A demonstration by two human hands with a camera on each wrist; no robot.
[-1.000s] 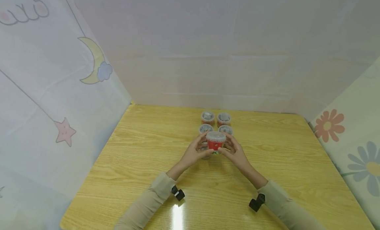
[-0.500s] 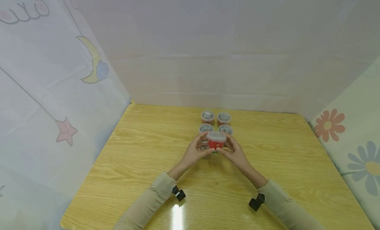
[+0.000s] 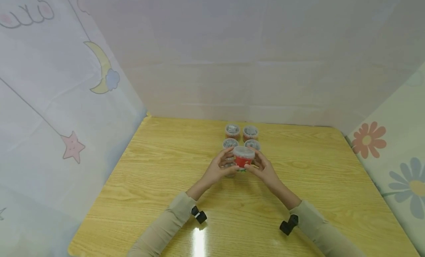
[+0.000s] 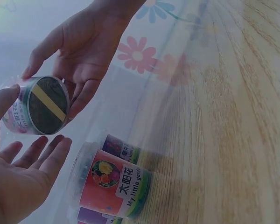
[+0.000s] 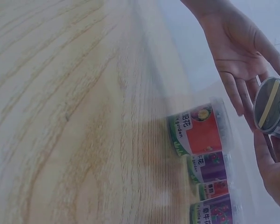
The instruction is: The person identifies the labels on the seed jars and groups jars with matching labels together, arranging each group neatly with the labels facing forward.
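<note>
Both hands are raised around a small flower planting cup (image 3: 243,161) with a clear lid and red label. My right hand (image 3: 265,172) holds it, thumb low on the near side and fingers round the far side. My left hand (image 3: 217,172) lies against its left side; in the left wrist view its fingers (image 4: 51,156) look loosely extended beside the cup, the thumb near its wall. The wrist views show the dark base with a yellow strip. Beyond and below stand several similar cups (image 3: 232,130), some labelled "My little garden" (image 4: 116,182), partly hidden by the hands.
The cups stand in two short columns on a wooden table (image 3: 159,168). Printed cloth walls (image 3: 212,83) rise at the back and both sides. A small black camera (image 3: 199,215) sits on the left wrist, another (image 3: 289,225) on the right.
The held cup shifts slightly right along with the right hand, and its label appears slightly turned. The left thumb draws back a little. The cups on the table stay put.
</note>
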